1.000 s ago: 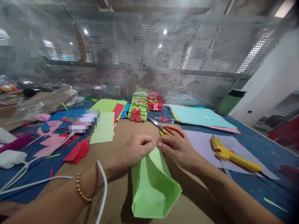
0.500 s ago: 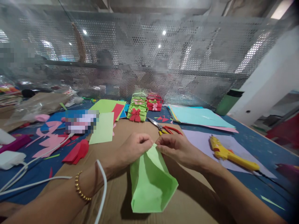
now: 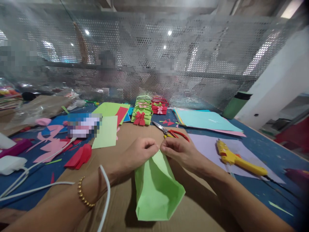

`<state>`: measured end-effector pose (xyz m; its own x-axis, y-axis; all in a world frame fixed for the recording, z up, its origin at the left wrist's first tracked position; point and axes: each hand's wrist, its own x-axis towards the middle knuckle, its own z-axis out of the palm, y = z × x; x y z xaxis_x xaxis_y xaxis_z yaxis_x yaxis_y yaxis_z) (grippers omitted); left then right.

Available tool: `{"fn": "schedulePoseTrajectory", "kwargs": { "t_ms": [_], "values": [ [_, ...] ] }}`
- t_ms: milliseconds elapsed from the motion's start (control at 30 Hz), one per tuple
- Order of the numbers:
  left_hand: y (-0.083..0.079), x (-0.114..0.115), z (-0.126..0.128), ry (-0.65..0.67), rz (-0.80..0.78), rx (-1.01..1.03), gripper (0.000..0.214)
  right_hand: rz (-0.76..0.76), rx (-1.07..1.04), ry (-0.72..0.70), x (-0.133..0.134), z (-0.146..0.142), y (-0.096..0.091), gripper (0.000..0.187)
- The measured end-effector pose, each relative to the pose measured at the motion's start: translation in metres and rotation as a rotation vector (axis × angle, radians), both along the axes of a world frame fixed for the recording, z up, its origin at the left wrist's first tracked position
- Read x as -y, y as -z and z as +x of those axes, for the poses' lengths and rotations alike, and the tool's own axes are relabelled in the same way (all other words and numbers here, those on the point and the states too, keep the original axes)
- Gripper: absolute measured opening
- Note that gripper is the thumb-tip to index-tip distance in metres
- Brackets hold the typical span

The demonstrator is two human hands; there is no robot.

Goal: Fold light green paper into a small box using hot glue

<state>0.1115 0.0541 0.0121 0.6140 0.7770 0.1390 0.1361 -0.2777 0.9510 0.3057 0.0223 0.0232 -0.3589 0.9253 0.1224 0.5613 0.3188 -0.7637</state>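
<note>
A light green folded paper bag [image 3: 156,196] rests on the brown cardboard [image 3: 106,199], its wide open end towards me and its far end narrowed. My left hand [image 3: 142,151] pinches that far end from the left, thumb against curled fingers. From the right, my right hand [image 3: 178,151] pinches the same end, its fingertips almost touching the left ones. The fingers cover the edge they press. Just beyond my right hand lie scissors [image 3: 170,131] with red and yellow handles.
A yellow glue gun [image 3: 241,162] lies on lilac paper [image 3: 202,145] at right. Small green bags with bows [image 3: 142,111] and red ones [image 3: 159,108] stand at the back. Coloured sheets [image 3: 210,120] are stacked behind. A white cable [image 3: 105,196] crosses near my left wrist.
Almost nothing differs. My right hand has shifted very slightly left at the bag's far end, and the bag's near right corner has moved a touch outward.
</note>
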Motion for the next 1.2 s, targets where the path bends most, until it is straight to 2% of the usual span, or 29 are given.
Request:
{"fn": "schedulePoseTrajectory", "kwargs": {
  "t_ms": [167, 533, 667, 833, 1033, 1100, 1200],
  "values": [
    [0.0045, 0.0009, 0.0014, -0.017, -0.032, 0.013, 0.039, 0.013, -0.001, -0.007, -0.0012, 0.0005, 0.0030, 0.033],
    [0.0076, -0.0026, 0.0033, -0.035, 0.041, -0.012, 0.023, 0.055, 0.052, 0.000, 0.0002, -0.0011, -0.0003, 0.021],
    [0.0072, -0.0014, 0.0032, -0.050, 0.043, -0.014, 0.022, 0.037, 0.040, 0.009, 0.0001, -0.0013, -0.0005, 0.025],
    [0.0065, -0.0049, 0.0014, -0.052, 0.024, -0.012, 0.024, 0.002, 0.001, 0.024, -0.0002, -0.0006, -0.0006, 0.041],
    [0.0066, -0.0050, 0.0009, -0.034, 0.055, -0.011, 0.034, 0.035, 0.024, 0.020, 0.0000, -0.0032, 0.0037, 0.034],
    [0.0070, -0.0015, 0.0011, -0.004, 0.006, 0.022, 0.038, 0.063, 0.038, 0.034, 0.0006, -0.0039, 0.0051, 0.032],
    [0.0074, 0.0012, 0.0010, 0.005, -0.170, 0.129, 0.053, 0.108, 0.050, 0.087, 0.0009, -0.0039, 0.0057, 0.028]
  ]
}}
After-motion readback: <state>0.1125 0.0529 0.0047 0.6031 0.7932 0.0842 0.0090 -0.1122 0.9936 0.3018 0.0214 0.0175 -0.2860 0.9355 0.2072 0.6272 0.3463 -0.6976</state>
